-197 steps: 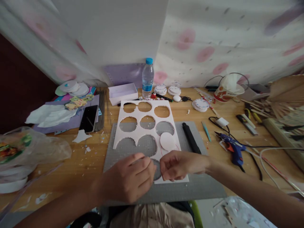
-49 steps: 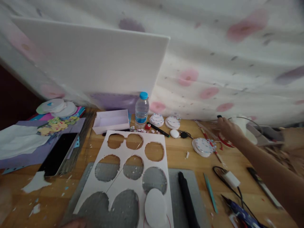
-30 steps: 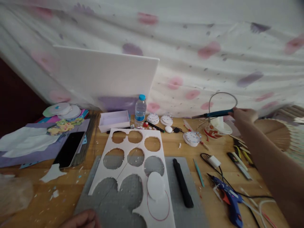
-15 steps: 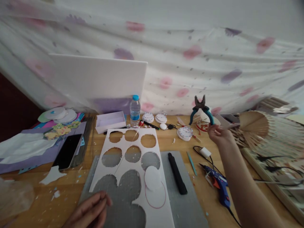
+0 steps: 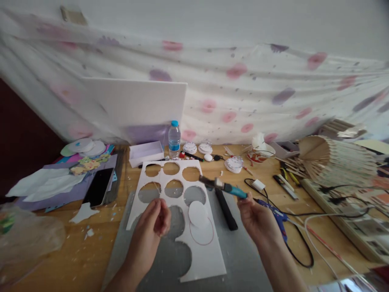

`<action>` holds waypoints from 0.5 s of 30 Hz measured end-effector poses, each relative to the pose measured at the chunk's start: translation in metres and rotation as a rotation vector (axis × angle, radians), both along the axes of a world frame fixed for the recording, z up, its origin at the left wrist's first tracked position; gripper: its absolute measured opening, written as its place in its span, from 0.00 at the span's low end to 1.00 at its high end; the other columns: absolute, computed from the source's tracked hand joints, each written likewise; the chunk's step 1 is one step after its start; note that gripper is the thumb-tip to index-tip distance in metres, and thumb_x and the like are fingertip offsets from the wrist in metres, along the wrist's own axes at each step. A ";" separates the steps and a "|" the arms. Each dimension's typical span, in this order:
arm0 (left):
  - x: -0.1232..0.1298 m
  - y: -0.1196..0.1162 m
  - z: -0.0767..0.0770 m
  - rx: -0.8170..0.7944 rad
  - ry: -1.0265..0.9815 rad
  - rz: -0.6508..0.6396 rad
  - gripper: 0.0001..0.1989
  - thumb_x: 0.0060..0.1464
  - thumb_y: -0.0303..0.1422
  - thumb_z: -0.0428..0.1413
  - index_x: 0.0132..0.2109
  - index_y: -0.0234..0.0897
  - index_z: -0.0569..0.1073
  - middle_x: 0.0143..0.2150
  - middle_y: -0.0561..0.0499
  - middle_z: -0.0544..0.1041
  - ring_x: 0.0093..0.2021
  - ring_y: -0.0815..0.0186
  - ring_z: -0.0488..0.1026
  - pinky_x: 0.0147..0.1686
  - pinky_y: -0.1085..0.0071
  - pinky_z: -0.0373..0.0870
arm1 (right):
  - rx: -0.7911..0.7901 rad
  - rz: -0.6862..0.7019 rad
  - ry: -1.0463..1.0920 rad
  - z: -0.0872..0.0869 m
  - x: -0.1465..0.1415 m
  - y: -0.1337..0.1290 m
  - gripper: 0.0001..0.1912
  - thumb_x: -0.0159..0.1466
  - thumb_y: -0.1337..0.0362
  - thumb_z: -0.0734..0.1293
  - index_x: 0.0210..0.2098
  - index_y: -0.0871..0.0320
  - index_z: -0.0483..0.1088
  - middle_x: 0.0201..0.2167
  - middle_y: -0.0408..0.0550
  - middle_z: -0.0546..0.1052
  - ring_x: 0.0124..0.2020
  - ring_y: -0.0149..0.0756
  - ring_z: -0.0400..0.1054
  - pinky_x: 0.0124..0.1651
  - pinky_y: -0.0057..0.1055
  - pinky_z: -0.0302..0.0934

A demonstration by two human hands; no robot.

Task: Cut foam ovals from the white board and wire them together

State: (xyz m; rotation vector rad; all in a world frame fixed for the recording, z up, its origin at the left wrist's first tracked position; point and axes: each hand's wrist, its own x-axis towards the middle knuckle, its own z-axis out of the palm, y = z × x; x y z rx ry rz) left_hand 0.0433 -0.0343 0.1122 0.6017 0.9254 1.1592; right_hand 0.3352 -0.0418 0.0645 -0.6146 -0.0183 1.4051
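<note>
My right hand (image 5: 257,219) grips the teal-handled pliers (image 5: 231,189) by the handle end, their metal jaws pointing left over the board. My left hand (image 5: 150,227) is closed in a pinch, and a faint thin wire-like strand rises from its fingertips. Beneath lies a white board (image 5: 202,257) with several ragged round holes cut through it. A white disc (image 5: 198,213) rests on the board, partly over a circle drawn in red. Under the board is a grey cutting mat (image 5: 243,251). A black stick-shaped tool (image 5: 226,213) lies on the mat, partly behind the pliers.
A blue glue gun (image 5: 279,221) and its cables lie to the right, beside a box cutter (image 5: 285,187). Behind the board stand a water bottle (image 5: 174,140) and a white box (image 5: 146,154). At left are a phone (image 5: 99,186) and paper scraps.
My right hand has brought the pliers down and left from the back right to above the board. My left hand has risen and moved right, still pinched. The view has shifted slightly.
</note>
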 end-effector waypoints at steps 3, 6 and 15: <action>0.004 -0.005 -0.004 0.065 0.075 0.025 0.17 0.52 0.45 0.59 0.31 0.38 0.63 0.23 0.57 0.68 0.22 0.73 0.59 0.22 0.76 0.56 | -0.197 -0.003 0.091 -0.004 -0.041 -0.021 0.19 0.54 0.86 0.62 0.37 0.58 0.66 0.30 0.41 0.71 0.25 0.23 0.72 0.27 0.14 0.73; 0.001 -0.010 -0.014 0.062 0.172 -0.002 0.17 0.53 0.47 0.55 0.30 0.39 0.62 0.29 0.52 0.74 0.28 0.67 0.67 0.27 0.71 0.61 | -0.263 0.049 0.157 -0.011 -0.072 -0.037 0.18 0.53 0.87 0.64 0.35 0.59 0.66 0.31 0.42 0.71 0.26 0.23 0.73 0.27 0.13 0.73; -0.006 -0.024 -0.012 0.290 0.366 0.000 0.16 0.54 0.41 0.58 0.32 0.41 0.58 0.36 0.52 0.74 0.41 0.63 0.69 0.44 0.67 0.60 | -0.301 0.247 0.410 -0.005 -0.116 -0.063 0.16 0.55 0.88 0.63 0.34 0.62 0.69 0.32 0.45 0.75 0.29 0.22 0.74 0.31 0.11 0.72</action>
